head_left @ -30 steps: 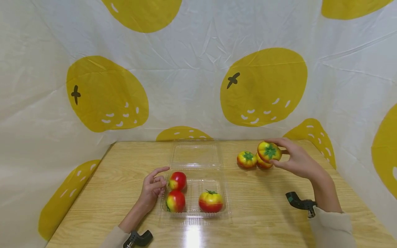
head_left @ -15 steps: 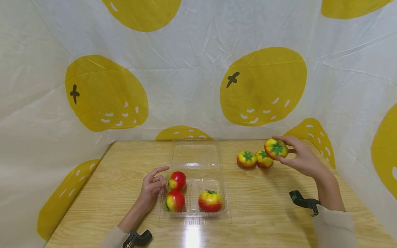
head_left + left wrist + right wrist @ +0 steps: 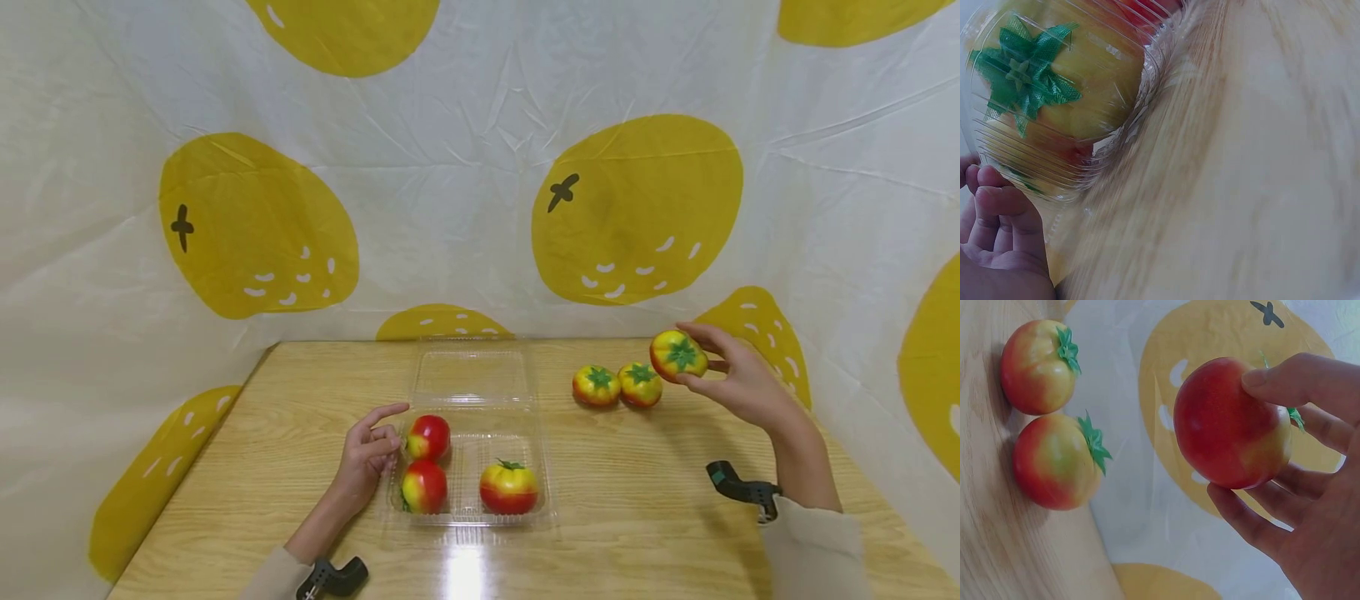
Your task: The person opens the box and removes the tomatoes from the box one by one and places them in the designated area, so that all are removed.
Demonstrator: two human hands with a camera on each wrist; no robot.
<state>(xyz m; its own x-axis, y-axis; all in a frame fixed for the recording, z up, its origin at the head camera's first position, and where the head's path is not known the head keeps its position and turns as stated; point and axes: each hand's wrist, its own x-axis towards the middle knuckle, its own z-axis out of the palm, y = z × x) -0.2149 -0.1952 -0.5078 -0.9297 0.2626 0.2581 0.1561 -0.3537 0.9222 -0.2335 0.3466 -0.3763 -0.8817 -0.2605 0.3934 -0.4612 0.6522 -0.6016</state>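
Note:
A red-and-yellow toy tomato (image 3: 678, 356) with a green leafy top is held up off the table by my right hand (image 3: 742, 385), its thumb and fingers around the sides. In the right wrist view the tomato's red underside (image 3: 1225, 422) shows. Two similar tomatoes, one left (image 3: 596, 386) and one right (image 3: 640, 385), sit side by side on the table just left of it. My left hand (image 3: 365, 460) pinches the left rim of an open clear plastic container (image 3: 467, 523). Inside are two tomatoes (image 3: 428, 437) along the left wall and one tomato (image 3: 509, 487) at the front right.
The container's clear lid (image 3: 474, 375) lies folded back toward the rear of the wooden table (image 3: 637, 533). A pale curtain (image 3: 450, 217) printed with large yellow fruit surrounds the back and sides. Each wrist carries a black band mount (image 3: 738, 492).
My right hand has moved right and slightly up with the held tomato, uncovering the tomato that was partly behind it. My left hand and the container have stayed put.

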